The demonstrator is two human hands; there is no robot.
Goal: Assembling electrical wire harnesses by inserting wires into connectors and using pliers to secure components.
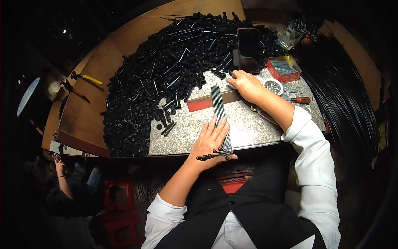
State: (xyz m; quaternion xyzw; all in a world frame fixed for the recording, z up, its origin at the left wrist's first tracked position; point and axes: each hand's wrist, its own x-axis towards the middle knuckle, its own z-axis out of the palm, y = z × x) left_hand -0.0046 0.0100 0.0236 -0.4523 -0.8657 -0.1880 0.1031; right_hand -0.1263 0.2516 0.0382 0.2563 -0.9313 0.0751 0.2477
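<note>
"How do the rods (219,107) look?"
"Metal, smooth and shiny. The slab (257,128) beneath looks like speckled stone, polished enough to glare."
"And the heap of parts (139,93)?"
"Plastic, by its look, mostly smooth, with glossy glints."
"The table (83,122)?"
"Wood, with a soft sheen. The phone (248,44) front is glossy glass, the tin (287,78) painted metal, the sleeve (317,166) matt cloth."

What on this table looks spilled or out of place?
The heap of black parts runs over the left side of the speckled slab, with loose pieces at its edge, so it looks spilled. I see no clear damage.
</note>
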